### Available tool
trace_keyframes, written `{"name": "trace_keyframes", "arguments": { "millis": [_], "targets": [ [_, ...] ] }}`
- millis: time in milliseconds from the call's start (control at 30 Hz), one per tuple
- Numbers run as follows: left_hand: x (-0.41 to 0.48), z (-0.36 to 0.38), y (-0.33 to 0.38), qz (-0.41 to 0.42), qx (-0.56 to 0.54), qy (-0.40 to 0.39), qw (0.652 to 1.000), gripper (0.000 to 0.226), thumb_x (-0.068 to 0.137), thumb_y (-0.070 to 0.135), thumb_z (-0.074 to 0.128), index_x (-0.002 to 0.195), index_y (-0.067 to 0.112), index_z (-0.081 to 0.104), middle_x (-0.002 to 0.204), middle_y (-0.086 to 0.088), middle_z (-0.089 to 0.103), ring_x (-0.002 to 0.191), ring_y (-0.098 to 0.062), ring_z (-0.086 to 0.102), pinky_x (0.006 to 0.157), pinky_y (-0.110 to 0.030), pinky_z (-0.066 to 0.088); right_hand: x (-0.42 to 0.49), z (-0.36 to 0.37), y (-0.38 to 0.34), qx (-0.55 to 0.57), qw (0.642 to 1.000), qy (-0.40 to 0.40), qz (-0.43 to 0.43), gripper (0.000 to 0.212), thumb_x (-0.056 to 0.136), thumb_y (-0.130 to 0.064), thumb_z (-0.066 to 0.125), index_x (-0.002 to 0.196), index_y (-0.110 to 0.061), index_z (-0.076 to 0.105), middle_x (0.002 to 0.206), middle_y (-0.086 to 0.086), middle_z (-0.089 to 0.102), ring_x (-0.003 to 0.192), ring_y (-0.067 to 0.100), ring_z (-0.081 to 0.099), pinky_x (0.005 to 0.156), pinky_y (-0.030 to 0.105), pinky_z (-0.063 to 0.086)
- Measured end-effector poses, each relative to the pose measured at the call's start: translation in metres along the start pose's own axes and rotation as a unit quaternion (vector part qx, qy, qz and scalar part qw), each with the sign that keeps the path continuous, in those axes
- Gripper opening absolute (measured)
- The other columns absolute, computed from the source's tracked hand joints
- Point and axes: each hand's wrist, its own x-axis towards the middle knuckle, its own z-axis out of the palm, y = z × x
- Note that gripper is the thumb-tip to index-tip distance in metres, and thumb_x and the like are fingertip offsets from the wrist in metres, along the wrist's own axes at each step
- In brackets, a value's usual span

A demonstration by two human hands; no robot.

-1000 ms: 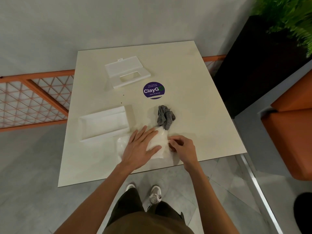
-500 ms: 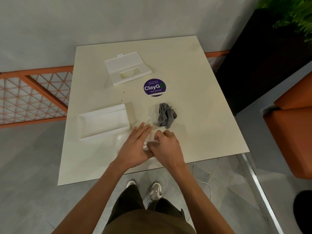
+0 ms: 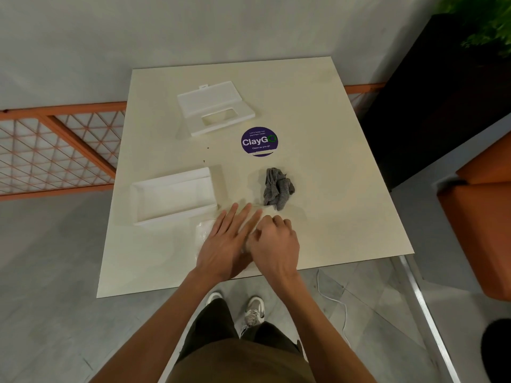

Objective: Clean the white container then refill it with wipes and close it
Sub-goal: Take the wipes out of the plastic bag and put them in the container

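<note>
**A:** Where is the white container [image 3: 172, 196] relative to the hands?

**B:** It lies open near the left edge of the table [image 3: 331, 161], long side facing the person. It is just left of and beyond the left hand [image 3: 226, 241]. Its near right corner is close to that hand's fingertips, but they don't touch.

**A:** And its lid [image 3: 215, 107]?

**B:** It is off and lies further toward the far edge, beyond the container and well apart from both hands. It has a rectangular opening in it.

**A:** What are the hands on?

**B:** They are on the pack of wipes [image 3: 203, 233], which lies by the table's near edge. Most of it is covered, and only a pale, filmy corner shows to the left of the left hand.

**A:** How is the left hand set?

**B:** It lies flat, palm down, with its fingers straight and slightly spread. It presses on the pack and grips nothing.

**A:** And the right hand [image 3: 276, 241]?

**B:** It is right beside the left one and touches it. Its fingers are curled down over the right part of the pack. The knuckles hide the fingertips, so I can't tell whether they pinch the film.

**A:** Is anything else nearby?

**B:** A crumpled grey cloth [image 3: 277, 188] sits just beyond the right hand's knuckles. A round purple sticker [image 3: 259, 140] is on the table between the cloth and the lid.
</note>
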Motion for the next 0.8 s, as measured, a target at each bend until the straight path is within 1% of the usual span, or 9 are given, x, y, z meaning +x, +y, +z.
{"name": "trace_keyframes", "arguments": {
  "millis": [100,200,267,333,433,533,633,700,800],
  "targets": [
    [0.002,0.0,0.002,-0.01,-0.004,-0.006,1.0,0.082,0.105,0.074,0.032,0.171,0.03,0.011,0.179,-0.002,0.006,0.166,-0.026,-0.001,0.134,-0.05,0.009,0.004,-0.013,0.024,0.185,0.978,-0.027,0.096,0.006,0.093,-0.028,0.064,0.094,-0.024,0.068,0.097,-0.008,0.067,0.093,0.015,0.061,0.08,0.039,0.055],
    [0.003,0.0,0.002,-0.034,0.003,-0.028,0.999,0.081,0.105,0.075,0.031,0.17,0.035,0.004,0.179,0.003,-0.001,0.165,-0.021,-0.009,0.133,-0.05,0.009,0.005,-0.026,0.054,0.342,0.921,-0.006,0.185,0.007,0.097,-0.026,0.067,0.1,-0.021,0.071,0.096,-0.007,0.077,0.088,0.011,0.075,0.086,0.041,0.063],
    [0.003,0.001,0.002,-0.039,0.004,-0.035,0.999,0.08,0.105,0.074,0.031,0.17,0.036,0.002,0.179,0.005,-0.004,0.165,-0.02,-0.011,0.133,-0.05,0.008,0.007,-0.031,0.074,0.447,0.858,-0.004,0.251,0.009,0.101,-0.021,0.065,0.103,-0.013,0.07,0.098,0.0,0.081,0.089,0.018,0.08,0.088,0.046,0.066],
    [0.003,0.0,0.002,-0.041,-0.001,-0.037,0.998,0.08,0.105,0.073,0.033,0.17,0.036,0.004,0.179,0.006,-0.003,0.165,-0.019,-0.01,0.133,-0.05,0.009,0.009,-0.036,0.089,0.53,0.794,-0.005,0.297,0.01,0.102,-0.011,0.062,0.103,-0.001,0.065,0.1,0.014,0.08,0.09,0.029,0.082,0.088,0.05,0.067],
    [0.003,-0.001,0.003,-0.043,-0.012,-0.041,0.998,0.08,0.105,0.071,0.036,0.17,0.038,0.002,0.179,0.007,-0.002,0.165,-0.019,-0.01,0.133,-0.05,0.008,0.011,-0.04,0.103,0.566,0.761,0.003,0.318,0.005,0.1,-0.001,0.061,0.104,0.002,0.059,0.103,0.027,0.078,0.09,0.037,0.081,0.085,0.05,0.067],
    [0.004,-0.007,0.006,-0.047,-0.019,-0.053,0.997,0.074,0.106,0.069,0.036,0.167,0.049,-0.001,0.179,0.006,-0.002,0.165,-0.021,-0.009,0.133,-0.051,0.007,0.009,-0.039,0.108,0.526,0.788,0.029,0.318,0.011,0.098,0.001,0.066,0.106,0.0,0.058,0.096,0.023,0.079,0.083,0.033,0.082,0.08,0.046,0.068],
    [0.007,-0.012,0.01,-0.049,-0.021,-0.058,0.997,0.064,0.107,0.066,0.036,0.162,0.062,0.004,0.179,0.005,0.001,0.165,-0.027,-0.004,0.133,-0.05,0.004,0.005,-0.037,0.109,0.426,0.858,0.033,0.287,0.011,0.099,-0.001,0.063,0.098,-0.012,0.064,0.081,0.007,0.081,0.073,0.02,0.082,0.074,0.037,0.066],
    [0.007,-0.012,0.01,-0.049,-0.019,-0.055,0.997,0.06,0.107,0.065,0.035,0.16,0.065,0.008,0.179,0.005,0.002,0.165,-0.028,-0.002,0.133,-0.05,0.004,0.004,-0.033,0.111,0.374,0.89,0.022,0.26,0.021,0.1,0.0,0.058,0.09,-0.015,0.07,0.077,0.002,0.08,0.07,0.014,0.08,0.075,0.034,0.066],
    [0.007,-0.011,0.01,-0.047,-0.016,-0.052,0.997,0.058,0.107,0.066,0.032,0.16,0.064,0.008,0.179,0.006,0.002,0.165,-0.027,-0.003,0.133,-0.05,0.005,0.002,-0.029,0.108,0.278,0.942,0.013,0.19,0.033,0.1,-0.003,0.052,0.09,-0.021,0.078,0.093,0.0,0.077,0.086,0.013,0.074,0.085,0.028,0.055]
  ]
}}
